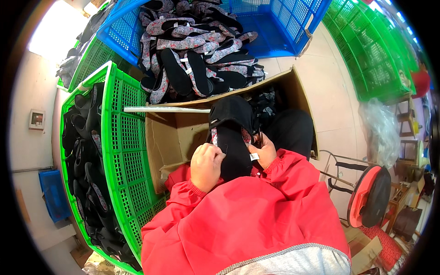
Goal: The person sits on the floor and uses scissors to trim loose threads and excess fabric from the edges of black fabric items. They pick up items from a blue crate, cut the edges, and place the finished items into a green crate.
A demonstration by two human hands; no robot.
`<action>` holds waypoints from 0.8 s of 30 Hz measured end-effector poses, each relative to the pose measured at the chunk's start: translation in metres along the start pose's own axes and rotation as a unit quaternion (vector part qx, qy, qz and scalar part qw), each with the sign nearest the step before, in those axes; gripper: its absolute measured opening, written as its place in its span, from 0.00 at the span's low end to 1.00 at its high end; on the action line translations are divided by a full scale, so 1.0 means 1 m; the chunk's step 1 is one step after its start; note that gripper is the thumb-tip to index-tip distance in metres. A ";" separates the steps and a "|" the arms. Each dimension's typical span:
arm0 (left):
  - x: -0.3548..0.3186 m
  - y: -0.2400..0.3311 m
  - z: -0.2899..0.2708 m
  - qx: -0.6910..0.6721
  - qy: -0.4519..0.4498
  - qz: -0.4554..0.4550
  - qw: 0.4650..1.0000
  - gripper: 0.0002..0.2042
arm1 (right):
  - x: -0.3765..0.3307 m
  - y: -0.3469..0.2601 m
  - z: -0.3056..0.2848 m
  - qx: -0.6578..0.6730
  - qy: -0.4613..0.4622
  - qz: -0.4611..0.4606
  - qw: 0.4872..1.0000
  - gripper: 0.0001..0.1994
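A black slipper (232, 149) with a flowered lining lies lengthwise in front of my body, its toe pointing away from me. My left hand (207, 167) is at its left edge, fingertips pinched together; anything between them is too small to make out. At the slipper's right edge, my right hand (264, 152) grips the side with fingers curled round it. A small white label (254, 156) shows beside the right fingers. Something thin and dark sticks up by that hand, its kind unclear.
An open cardboard box (162, 146) stands before me, with a pale rod (167, 109) across it. Beyond is a blue crate (293, 27) beside piled flowered slippers (183, 43). A green crate (126, 137) of black slippers stands left; a stool (371, 197) is at right.
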State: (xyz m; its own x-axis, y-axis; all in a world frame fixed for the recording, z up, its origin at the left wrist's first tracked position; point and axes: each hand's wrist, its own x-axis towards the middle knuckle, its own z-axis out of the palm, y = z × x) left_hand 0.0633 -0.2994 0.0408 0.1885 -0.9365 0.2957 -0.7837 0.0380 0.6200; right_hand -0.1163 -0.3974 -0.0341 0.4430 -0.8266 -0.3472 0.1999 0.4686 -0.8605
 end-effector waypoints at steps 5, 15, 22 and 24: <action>0.001 -0.014 -0.016 -0.210 0.071 -0.234 0.947 0.02 | 0.001 0.000 -0.003 -0.004 -0.009 -0.009 1.000 0.12; -0.003 0.001 -0.026 -0.137 -0.039 -0.143 0.979 0.05 | 0.004 0.012 -0.007 -0.014 -0.010 -0.014 1.000 0.12; -0.011 0.007 -0.006 0.009 -0.030 -0.009 0.999 0.08 | 0.003 0.008 -0.003 -0.023 0.006 -0.029 0.999 0.12; -0.014 0.000 -0.003 -0.101 -0.026 -0.092 0.990 0.07 | 0.001 0.006 -0.003 -0.004 0.004 -0.017 1.000 0.11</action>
State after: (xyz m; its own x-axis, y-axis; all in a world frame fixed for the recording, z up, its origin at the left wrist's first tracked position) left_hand 0.0625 -0.2856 0.0384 0.2811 -0.9509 0.1298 -0.6032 -0.0699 0.7946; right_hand -0.1178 -0.3964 -0.0409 0.4297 -0.8442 -0.3204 0.2075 0.4377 -0.8749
